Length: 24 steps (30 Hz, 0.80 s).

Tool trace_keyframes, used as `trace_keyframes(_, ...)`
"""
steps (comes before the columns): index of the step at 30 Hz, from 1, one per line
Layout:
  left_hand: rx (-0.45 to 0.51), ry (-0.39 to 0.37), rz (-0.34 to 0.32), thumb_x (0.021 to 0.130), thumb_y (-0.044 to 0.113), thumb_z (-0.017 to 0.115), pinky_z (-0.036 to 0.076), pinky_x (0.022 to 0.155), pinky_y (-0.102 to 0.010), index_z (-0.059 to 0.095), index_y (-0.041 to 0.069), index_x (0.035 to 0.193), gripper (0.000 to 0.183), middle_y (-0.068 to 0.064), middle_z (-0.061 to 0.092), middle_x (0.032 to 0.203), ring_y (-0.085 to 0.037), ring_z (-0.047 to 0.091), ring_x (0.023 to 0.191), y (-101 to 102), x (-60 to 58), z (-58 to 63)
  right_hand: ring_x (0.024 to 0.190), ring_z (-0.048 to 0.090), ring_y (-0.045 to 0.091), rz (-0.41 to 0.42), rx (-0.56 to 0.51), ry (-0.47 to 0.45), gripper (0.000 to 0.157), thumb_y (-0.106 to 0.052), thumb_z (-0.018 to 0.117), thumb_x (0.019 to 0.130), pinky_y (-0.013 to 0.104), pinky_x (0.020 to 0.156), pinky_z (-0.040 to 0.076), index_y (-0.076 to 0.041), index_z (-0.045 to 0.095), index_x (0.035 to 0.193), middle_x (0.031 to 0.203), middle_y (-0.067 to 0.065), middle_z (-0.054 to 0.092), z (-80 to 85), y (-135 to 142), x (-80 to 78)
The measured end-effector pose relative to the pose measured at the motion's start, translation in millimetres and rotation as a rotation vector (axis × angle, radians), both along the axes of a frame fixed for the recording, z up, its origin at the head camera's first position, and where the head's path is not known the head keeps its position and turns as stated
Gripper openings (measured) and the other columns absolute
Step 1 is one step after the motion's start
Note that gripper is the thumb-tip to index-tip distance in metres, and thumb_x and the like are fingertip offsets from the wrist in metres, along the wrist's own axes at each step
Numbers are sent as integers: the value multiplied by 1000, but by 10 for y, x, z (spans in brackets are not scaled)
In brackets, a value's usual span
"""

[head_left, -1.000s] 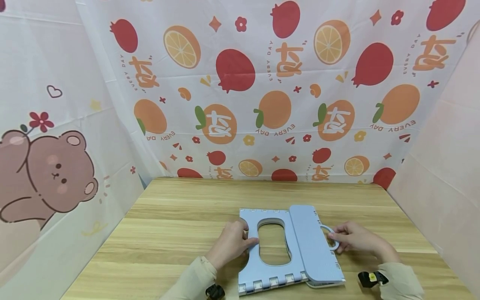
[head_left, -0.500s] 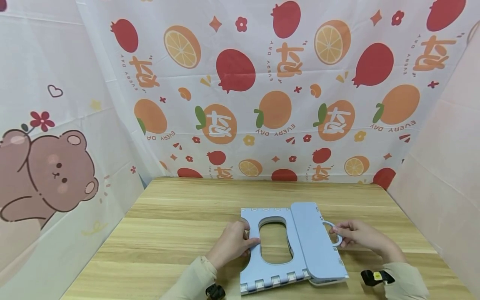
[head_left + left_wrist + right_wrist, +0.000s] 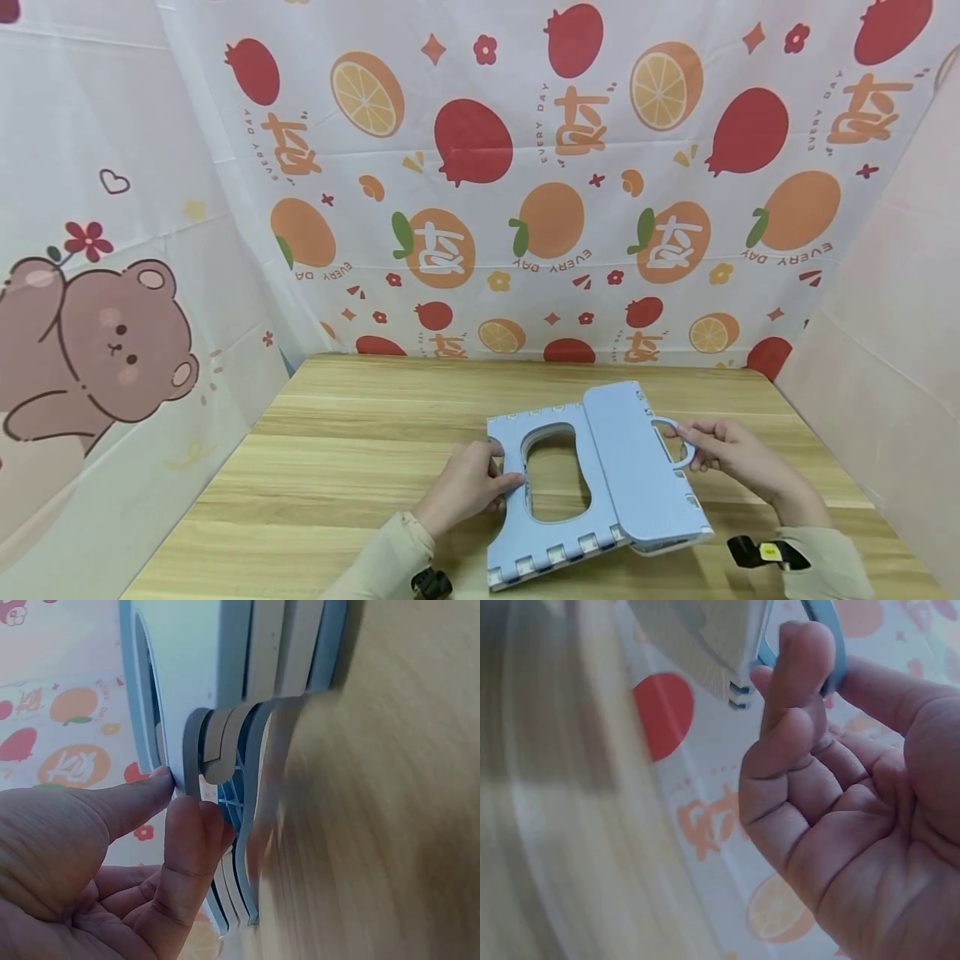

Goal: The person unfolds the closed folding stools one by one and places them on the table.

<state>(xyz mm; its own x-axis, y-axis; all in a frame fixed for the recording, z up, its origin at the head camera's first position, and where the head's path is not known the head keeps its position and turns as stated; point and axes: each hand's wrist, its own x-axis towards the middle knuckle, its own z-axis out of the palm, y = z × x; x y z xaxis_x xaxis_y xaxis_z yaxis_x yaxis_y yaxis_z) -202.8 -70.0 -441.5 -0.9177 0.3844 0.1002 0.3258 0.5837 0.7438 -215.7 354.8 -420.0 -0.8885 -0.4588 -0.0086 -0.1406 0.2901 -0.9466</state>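
A light blue folding step stool, folded nearly flat, lies at a tilt over the table's right half. Its right side is raised higher than its left. On the left, my left hand pinches the edge of the leg panel beside the oval opening, thumb on top. The left wrist view shows thumb and fingers on either side of that panel edge, with stacked white and blue layers behind. My right hand pinches the loop handle on the right edge. In the right wrist view, the handle passes between thumb and forefinger.
The wood-grain table extends left of and behind the stool. A fruit-print curtain hangs at the table's back edge. Pale cloth walls stand on both sides, the left one with a bear print.
My right hand has moved up and to the right with the handle, lifting and tilting the stool's right side. My left hand keeps its hold and has shifted only slightly.
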Motion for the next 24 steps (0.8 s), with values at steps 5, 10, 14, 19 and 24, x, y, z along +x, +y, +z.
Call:
trace_keyframes(5,14,-7,-15,97,19,82,50,49,-21,53,12,75,37,-1,67,59,-16,65,46,18,7,11,84,67,3,-14,-86,56,34,-17,42,118,22,78,61,-25,74,127,104,-12,77,131,-56,66)
trace_keyframes(10,53,-33,-29,97,17,82,52,47,-22,65,7,87,22,-2,69,62,-20,67,49,28,11,13,83,69,6,-51,-115,102,37,-16,42,118,23,79,61,-30,75,122,96,-8,76,246,-122,133)
trace_keyframes(14,105,-68,-38,96,15,82,54,48,-22,73,-5,120,33,-3,72,68,-23,70,54,28,21,10,83,70,6,-66,-137,145,37,-14,41,118,22,79,61,-28,75,121,93,-8,75,313,-173,176)
trace_keyframes(19,142,-94,-47,96,14,82,56,50,-23,64,-13,136,52,-4,76,76,-24,72,59,30,21,11,80,71,8,-75,-139,210,37,-11,41,117,22,81,60,-22,75,128,91,-6,76,403,-238,232)
trace_keyframes(24,175,-127,-58,97,12,81,61,53,-34,63,-14,137,51,-6,77,81,-27,74,62,35,26,21,79,70,10,-95,-132,239,36,-10,43,117,21,80,59,-19,74,131,89,-6,76,493,-303,288)
